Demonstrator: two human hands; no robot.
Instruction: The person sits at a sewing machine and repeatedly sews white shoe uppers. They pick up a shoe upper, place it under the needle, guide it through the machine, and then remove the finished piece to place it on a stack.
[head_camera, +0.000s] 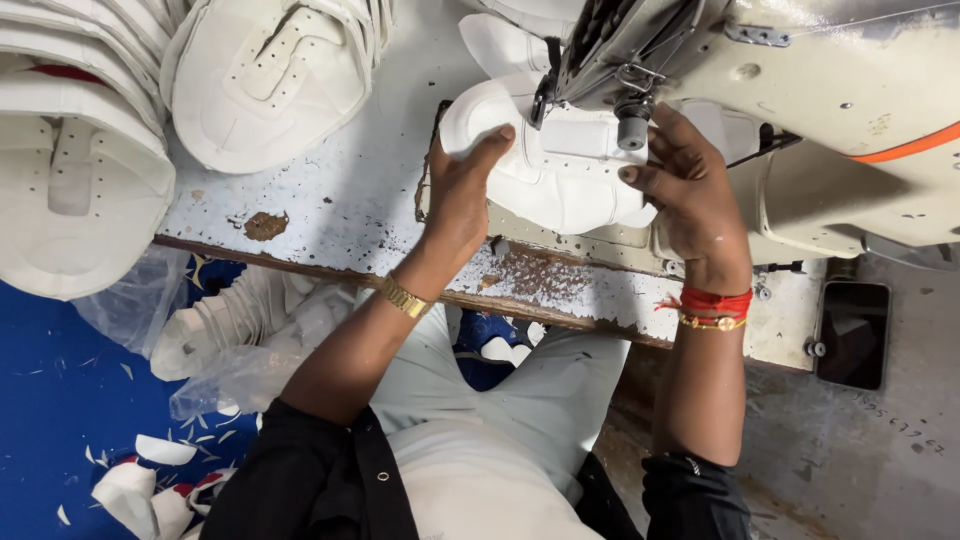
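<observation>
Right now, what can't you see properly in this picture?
- Needle: head view, hidden behind the sewing machine head.
- White piece: its far part is covered by the machine, and partly by the left hand and right hand.
- White stacks: cut off by the top and left edges.
- Dark phone: screen too dark to read.

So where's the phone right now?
The phone lies at the right edge of the head view, on the table below the sewing machine, just right of the right hand.
</observation>
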